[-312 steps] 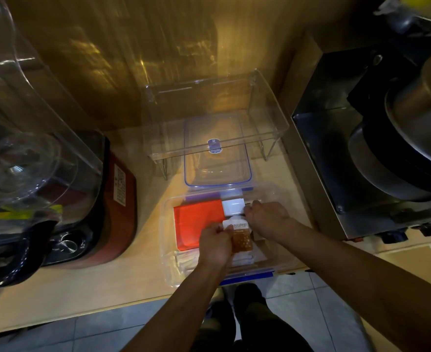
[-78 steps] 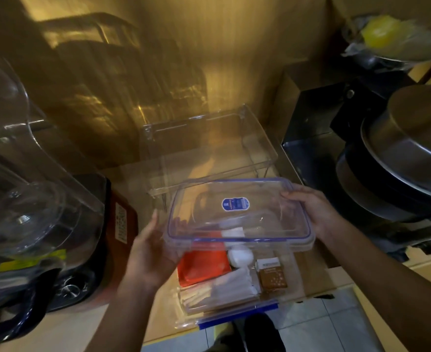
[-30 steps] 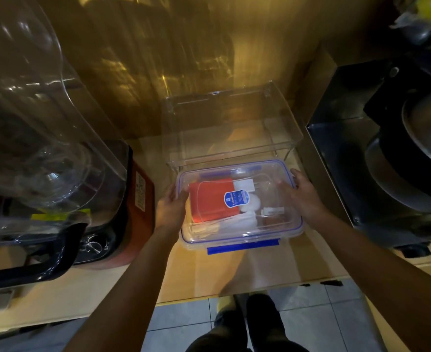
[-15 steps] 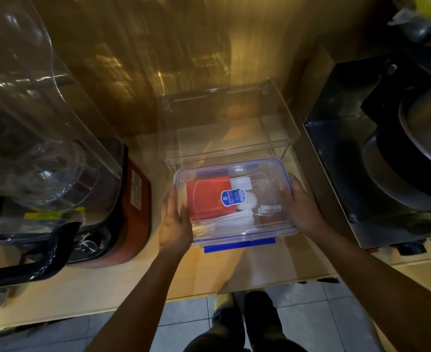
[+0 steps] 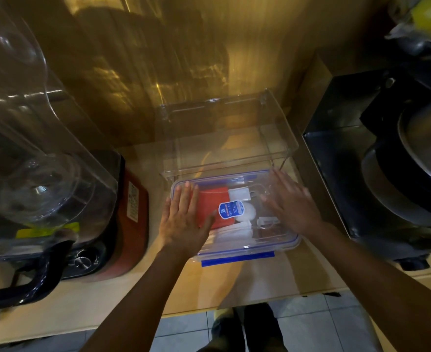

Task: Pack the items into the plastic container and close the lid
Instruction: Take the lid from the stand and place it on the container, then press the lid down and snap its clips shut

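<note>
On the worktop (image 5: 272,280), just in front of an empty clear bin (image 5: 229,138), the container (image 5: 289,243) is seen with its lid (image 5: 257,184) laid over it. The left hand (image 5: 184,219) and right hand (image 5: 292,203) are pressed flat on the lid, fingers spread, nothing gripped.

Packed items are visible through the lid: a red pouch (image 5: 213,199), a white adapter (image 5: 239,194), a round white case (image 5: 247,212), tissue packs (image 5: 231,235).

The near blue latch (image 5: 237,259) appears to stick out unclipped. Side latches are hidden under the palms; their state cannot be told.

Risks noted:
- An uneven press may seat one edge while the other rides up.
- A tall item could hold the lid proud of the rim.
- The container lies near the worktop edge; a hard push toward the body could slide it off.
- Unclipped latches would let the lid spring open.
</note>
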`<state>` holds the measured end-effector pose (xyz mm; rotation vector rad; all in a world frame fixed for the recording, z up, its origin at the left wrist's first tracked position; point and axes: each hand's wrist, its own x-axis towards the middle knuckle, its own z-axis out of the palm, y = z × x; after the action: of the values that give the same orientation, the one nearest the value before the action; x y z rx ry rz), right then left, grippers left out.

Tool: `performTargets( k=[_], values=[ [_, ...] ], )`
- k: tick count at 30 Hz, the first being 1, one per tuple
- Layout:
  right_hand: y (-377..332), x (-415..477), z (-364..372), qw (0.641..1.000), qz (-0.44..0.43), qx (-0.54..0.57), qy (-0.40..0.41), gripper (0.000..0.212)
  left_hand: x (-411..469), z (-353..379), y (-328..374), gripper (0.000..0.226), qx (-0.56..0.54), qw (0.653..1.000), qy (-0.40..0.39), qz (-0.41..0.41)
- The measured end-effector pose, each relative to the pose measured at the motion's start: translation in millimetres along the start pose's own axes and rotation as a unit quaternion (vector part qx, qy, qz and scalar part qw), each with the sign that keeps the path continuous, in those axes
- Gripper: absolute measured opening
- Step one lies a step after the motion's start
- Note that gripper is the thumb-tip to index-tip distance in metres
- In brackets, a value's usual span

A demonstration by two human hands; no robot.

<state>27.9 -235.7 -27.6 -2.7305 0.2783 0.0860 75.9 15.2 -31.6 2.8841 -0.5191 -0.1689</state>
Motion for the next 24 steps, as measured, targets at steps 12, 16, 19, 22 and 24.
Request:
performTargets(
  k=[12, 16, 19, 22, 24],
  values=[
    [-9.7, -8.7, -9.1, 0.988, -0.035, -0.076, 0.126, 0.022, -31.5, 4.2, -3.6, 0.075, -0.003, 1.000, -0.001, 0.011],
    [-24.1, 30.7, -16.3, 0.999, 0.001, -0.045, 0.009, 0.050, -30.3, 3.7, -3.2, 0.073, 0.000, 1.000, -0.009, 0.007],
    [-32.9, 57.8, -19.3, 0.987, 0.044, 0.012, -0.152, 0.072, -30.7, 3.8, -2.9, 0.072, -0.008, 1.000, -0.011, 0.004],
    [-34.4, 73.7, -22.9, 0.966, 0.070, 0.062, -0.241, 0.074, -30.8, 2.9, -2.0, 0.073, -0.008, 1.000, -0.016, -0.001],
    [-32.4, 79.6, -25.9, 0.958, 0.060, 0.083, -0.267, 0.071, -30.7, 2.2, -1.3, 0.072, -0.010, 1.000, -0.020, -0.003]
  ],
)
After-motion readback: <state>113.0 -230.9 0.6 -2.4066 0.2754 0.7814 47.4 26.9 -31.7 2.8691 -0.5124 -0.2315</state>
